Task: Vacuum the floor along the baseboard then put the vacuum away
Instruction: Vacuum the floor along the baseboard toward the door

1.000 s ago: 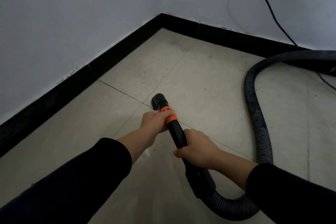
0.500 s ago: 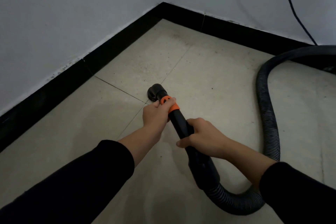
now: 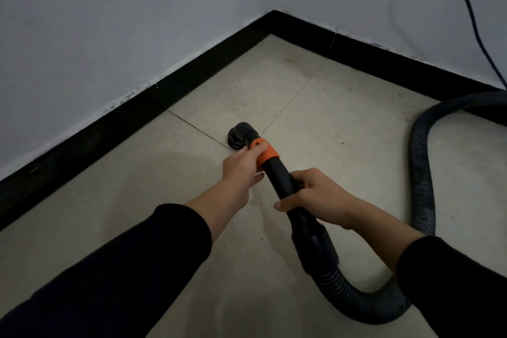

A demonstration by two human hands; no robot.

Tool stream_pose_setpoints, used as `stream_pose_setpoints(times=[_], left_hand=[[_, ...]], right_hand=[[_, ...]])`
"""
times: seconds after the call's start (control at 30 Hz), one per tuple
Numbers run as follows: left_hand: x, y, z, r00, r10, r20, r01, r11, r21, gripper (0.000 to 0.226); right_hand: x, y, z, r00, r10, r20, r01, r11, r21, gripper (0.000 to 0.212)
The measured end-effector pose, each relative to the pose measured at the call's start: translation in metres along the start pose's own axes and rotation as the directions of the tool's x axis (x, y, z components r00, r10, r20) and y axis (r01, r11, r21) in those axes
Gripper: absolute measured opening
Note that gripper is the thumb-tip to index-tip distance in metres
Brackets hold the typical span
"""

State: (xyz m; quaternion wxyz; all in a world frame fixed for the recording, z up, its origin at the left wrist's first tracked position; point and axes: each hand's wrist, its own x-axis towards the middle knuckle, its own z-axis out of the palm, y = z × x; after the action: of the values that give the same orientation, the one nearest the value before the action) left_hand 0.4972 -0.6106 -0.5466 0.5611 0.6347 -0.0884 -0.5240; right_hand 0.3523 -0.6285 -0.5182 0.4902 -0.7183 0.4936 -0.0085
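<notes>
Both hands wrapped tight around the vacuum pipe (image 3: 277, 178). Left hand (image 3: 242, 166) up front, closed on the orange ring (image 3: 266, 153). Right hand (image 3: 310, 195) closed on the black part lower down, nearer the bottom of the frame. Round nozzle (image 3: 241, 136) down on the floor (image 3: 315, 123) in the middle of the frame, just past the left hand. Pipe pointing up and left, toward the black baseboard (image 3: 137, 121), but well apart from it. Left hand nearer that baseboard. Ribbed hose (image 3: 419, 173) looping off to the right. Compared with a moment ago: same grip, nozzle about the same way off from the baseboard, corner lower in the frame.
</notes>
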Motion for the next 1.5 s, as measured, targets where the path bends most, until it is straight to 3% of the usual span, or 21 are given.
stream_pose_setpoints(times=[0.67,1.33,1.5], left_hand=[[-0.018,-0.009,-0.029,0.988,0.075,-0.135,-0.069,0.996,0.05,0.012],[-0.01,0.0,-0.093,0.957,0.084,-0.278,-0.069,0.996,0.064,0.017],[-0.004,0.005,-0.105,0.951,0.081,-0.298,-0.068,0.996,0.056,0.027]], right_hand=[[-0.002,-0.007,0.009,0.989,-0.066,0.129,0.072,0.996,-0.049,0.025],[0.022,-0.035,0.052,0.958,-0.189,0.217,0.236,0.948,-0.215,0.039],[0.032,-0.042,0.064,0.952,-0.213,0.22,0.272,0.919,-0.285,0.037]])
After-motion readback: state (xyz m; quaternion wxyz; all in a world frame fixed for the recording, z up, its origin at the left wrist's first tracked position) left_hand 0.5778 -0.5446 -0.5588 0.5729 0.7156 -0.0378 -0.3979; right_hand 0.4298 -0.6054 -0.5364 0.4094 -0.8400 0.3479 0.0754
